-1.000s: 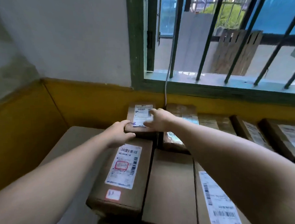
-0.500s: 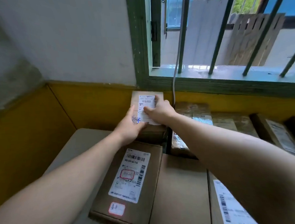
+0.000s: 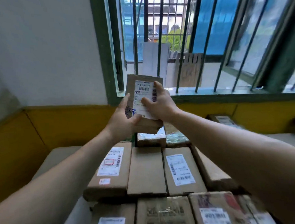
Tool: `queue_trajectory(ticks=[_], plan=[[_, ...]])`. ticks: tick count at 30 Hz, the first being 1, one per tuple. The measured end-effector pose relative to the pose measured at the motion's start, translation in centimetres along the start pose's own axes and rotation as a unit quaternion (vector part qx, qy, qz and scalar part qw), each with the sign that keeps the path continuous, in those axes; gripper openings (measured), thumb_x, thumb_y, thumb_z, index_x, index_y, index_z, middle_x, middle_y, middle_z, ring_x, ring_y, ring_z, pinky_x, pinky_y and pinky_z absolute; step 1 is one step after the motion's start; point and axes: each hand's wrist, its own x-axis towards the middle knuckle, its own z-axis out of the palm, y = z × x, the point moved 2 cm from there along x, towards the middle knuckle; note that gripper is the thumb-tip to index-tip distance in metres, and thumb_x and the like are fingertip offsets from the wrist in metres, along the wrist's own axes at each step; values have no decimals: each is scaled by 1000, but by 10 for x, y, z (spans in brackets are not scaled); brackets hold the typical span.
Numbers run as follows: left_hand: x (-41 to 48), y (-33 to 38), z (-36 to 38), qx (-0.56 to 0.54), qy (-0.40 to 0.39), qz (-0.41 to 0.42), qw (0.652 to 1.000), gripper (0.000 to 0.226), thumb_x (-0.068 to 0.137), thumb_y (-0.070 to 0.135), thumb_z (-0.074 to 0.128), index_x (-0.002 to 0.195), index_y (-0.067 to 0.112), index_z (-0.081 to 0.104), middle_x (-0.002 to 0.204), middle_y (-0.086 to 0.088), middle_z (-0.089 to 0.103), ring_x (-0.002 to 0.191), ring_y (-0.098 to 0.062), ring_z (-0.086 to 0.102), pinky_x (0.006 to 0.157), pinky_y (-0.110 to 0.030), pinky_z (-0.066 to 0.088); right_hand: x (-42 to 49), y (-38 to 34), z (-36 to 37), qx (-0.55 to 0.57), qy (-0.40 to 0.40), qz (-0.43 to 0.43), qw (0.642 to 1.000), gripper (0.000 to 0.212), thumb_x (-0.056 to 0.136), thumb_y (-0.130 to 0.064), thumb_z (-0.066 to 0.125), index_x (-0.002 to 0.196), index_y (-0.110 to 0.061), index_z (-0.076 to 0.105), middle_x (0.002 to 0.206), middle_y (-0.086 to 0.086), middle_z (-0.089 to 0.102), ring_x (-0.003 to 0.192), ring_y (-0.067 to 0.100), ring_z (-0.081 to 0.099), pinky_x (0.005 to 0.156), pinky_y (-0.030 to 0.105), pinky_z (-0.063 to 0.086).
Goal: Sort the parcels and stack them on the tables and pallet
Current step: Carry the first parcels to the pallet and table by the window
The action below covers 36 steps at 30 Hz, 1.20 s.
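While the left hand [image 3: 121, 118] cups the lower corner of the small parcel [image 3: 133, 82] and the right hand [image 3: 160, 104] grips across its label [image 3: 143, 90], holding it tilted up above the stacked parcels [image 3: 146, 171] by the window [image 3: 101, 54], that shallow 2-hand grip could slip and drop it.

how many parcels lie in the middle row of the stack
4, side by side: labelled left parcel, plain parcel, labelled third parcel, right parcel beside the right arm, which may hide more.
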Motion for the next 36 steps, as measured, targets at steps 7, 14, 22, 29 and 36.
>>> queue_trajectory(ticks=[7, 14, 22, 29, 36], plan=[[-57, 86, 80, -23, -127, 63, 990, 74, 90, 15, 63, 146, 38, 21, 129, 0, 48, 108, -19, 58, 86, -35, 56, -104, 1, -124, -83, 88, 40, 992, 73, 87, -42, 68, 147, -31, 28, 128, 7, 52, 104, 23, 63, 87, 41, 58], [-115, 192, 223, -4, -226, 154, 962, 74, 88, 9, 64, 147, 32, 25, 119, 10, 54, 96, -5, 59, 69, -10, 49, -231, 38, -288, -133, 205, 116, 963, 80, 86, -52, 63, 151, -32, 22, 136, 8, 43, 116, 27, 54, 98, 49, 51], [-257, 323, 472, 4, -387, 235, 892, 76, 87, 10, 65, 147, 27, 22, 116, 11, 53, 94, -8, 57, 75, -18, 52, -465, 106, -519, -226, 311, 266, 884, 83, 92, -49, 60, 156, -26, 14, 147, 11, 39, 131, 30, 43, 106, 37, 38], [-358, 416, 631, 10, -490, 292, 821, 75, 89, 19, 65, 148, 27, 21, 117, 11, 52, 92, -7, 55, 77, -22, 46, -627, 138, -654, -240, 408, 340, 813, 77, 93, -44, 62, 155, -24, 21, 145, 14, 43, 127, 31, 48, 98, 29, 39], [-380, 461, 757, 17, -529, 305, 792, 82, 87, 27, 67, 150, 31, 15, 128, 7, 48, 103, -13, 53, 84, -27, 44, -688, 189, -750, -240, 450, 373, 775, 78, 93, -44, 61, 156, -26, 19, 144, 13, 41, 127, 30, 47, 99, 30, 39]])
